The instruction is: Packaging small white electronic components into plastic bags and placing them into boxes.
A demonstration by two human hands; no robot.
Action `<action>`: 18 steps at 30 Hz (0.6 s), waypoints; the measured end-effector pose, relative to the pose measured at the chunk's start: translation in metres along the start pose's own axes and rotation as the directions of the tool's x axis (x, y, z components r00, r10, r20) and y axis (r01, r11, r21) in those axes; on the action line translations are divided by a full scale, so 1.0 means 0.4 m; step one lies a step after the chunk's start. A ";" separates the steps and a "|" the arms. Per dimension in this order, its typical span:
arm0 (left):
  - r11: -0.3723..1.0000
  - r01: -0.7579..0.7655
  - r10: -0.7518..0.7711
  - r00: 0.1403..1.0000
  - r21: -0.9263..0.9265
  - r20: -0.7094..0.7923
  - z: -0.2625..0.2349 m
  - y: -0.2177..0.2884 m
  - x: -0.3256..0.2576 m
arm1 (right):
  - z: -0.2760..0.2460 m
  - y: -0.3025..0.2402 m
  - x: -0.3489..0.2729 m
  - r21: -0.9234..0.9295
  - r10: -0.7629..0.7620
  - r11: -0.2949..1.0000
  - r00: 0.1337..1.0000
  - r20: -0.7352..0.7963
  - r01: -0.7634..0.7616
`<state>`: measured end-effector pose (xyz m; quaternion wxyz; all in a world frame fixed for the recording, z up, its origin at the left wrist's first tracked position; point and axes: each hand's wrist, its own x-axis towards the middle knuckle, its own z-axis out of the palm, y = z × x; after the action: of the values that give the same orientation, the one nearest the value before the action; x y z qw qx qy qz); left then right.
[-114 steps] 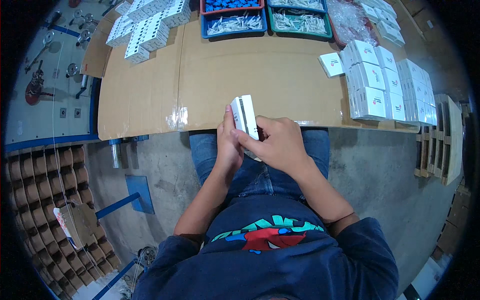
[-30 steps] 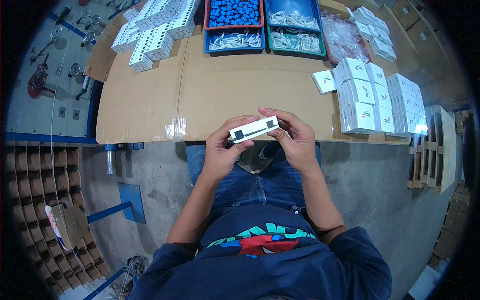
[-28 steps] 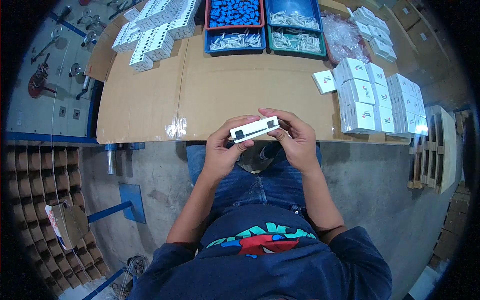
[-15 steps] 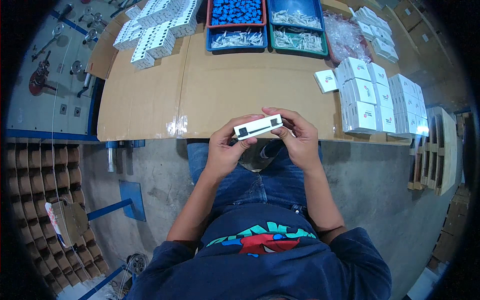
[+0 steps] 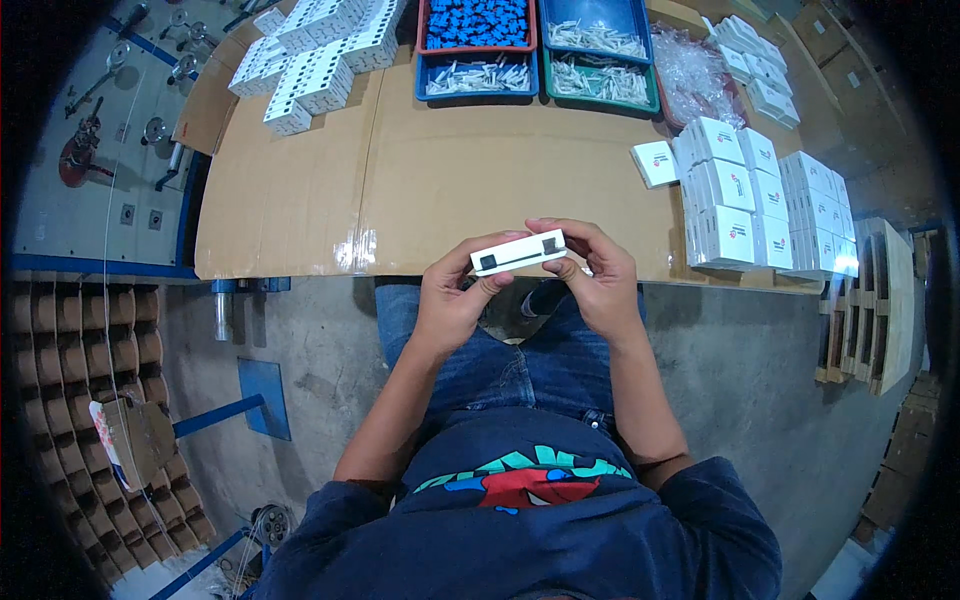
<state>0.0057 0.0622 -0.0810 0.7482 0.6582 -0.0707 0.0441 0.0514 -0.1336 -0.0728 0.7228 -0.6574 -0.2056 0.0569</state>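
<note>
Between my two hands, just above the table's near edge, is a small flat white plastic casing [image 5: 518, 252]. Its long side shows a dark square at each end and a thin dark slot between them. My left hand [image 5: 453, 291] is closed on the left end, thumb below and fingers above. The right end sits in the grip of my right hand [image 5: 600, 282], its thumb underneath and its index finger along the top. The casing tilts slightly, right end higher. Its far side is hidden from me.
Ahead is a cardboard-covered table [image 5: 480, 180]. White blocks [image 5: 315, 85] are stacked far left. Trays hold blue parts [image 5: 475, 24] and white pieces [image 5: 480, 77]; clear plastic bags [image 5: 690, 75] lie beside them. White square units [image 5: 725, 190] stand stacked at right, near a wooden pallet [image 5: 872, 300].
The dark slot along the casing's side looks thinner, and white now shows under its left dark square. Both hands keep nearly the same grip and place.
</note>
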 end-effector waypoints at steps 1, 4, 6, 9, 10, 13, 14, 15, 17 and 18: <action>1.000 0.029 -0.029 1.000 -0.005 0.000 0.001 0.004 0.000 | 0.003 -0.002 -0.001 0.000 0.000 1.000 1.000 0.000 0.000; 0.998 0.058 -0.058 0.998 -0.020 0.012 -0.005 0.001 0.000 | 0.010 -0.002 -0.003 0.055 0.018 0.998 0.999 -0.030 -0.017; 0.998 0.060 -0.059 0.998 -0.031 0.027 -0.006 0.000 0.001 | 0.003 0.011 -0.004 0.038 -0.043 0.998 0.999 0.020 0.043; 0.997 0.045 -0.043 0.999 -0.063 0.032 -0.005 -0.001 0.000 | 0.003 0.016 -0.007 0.041 -0.029 0.999 0.999 0.015 0.028; 0.998 0.053 -0.052 0.998 -0.046 0.028 -0.007 -0.009 -0.003 | 0.005 0.020 -0.009 0.041 -0.030 0.999 0.999 0.015 0.029; 0.996 0.077 -0.077 0.997 -0.035 0.027 -0.008 -0.015 -0.001 | 0.006 0.032 -0.016 0.004 -0.017 1.000 0.999 -0.029 0.017; 0.995 0.093 -0.092 0.995 -0.036 0.024 -0.010 -0.014 -0.001 | 0.008 0.032 -0.015 0.027 0.009 1.000 0.999 -0.036 -0.008; 0.995 0.091 -0.090 0.996 -0.035 0.023 -0.011 -0.015 -0.001 | 0.010 0.032 -0.014 0.050 0.034 0.998 0.999 -0.043 -0.032; 0.985 0.169 -0.169 0.986 -0.031 0.005 -0.010 -0.014 0.004 | 0.009 0.037 -0.007 0.058 0.057 0.997 0.997 -0.049 -0.054; 0.986 0.167 -0.167 0.986 -0.031 0.005 -0.001 -0.008 0.008 | 0.008 0.037 -0.003 0.066 0.081 0.995 0.995 -0.057 -0.077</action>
<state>0.0095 0.0621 -0.0835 0.7594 0.6501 -0.0172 -0.0207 0.0519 -0.1293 -0.0874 0.7463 -0.6430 -0.1558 0.0722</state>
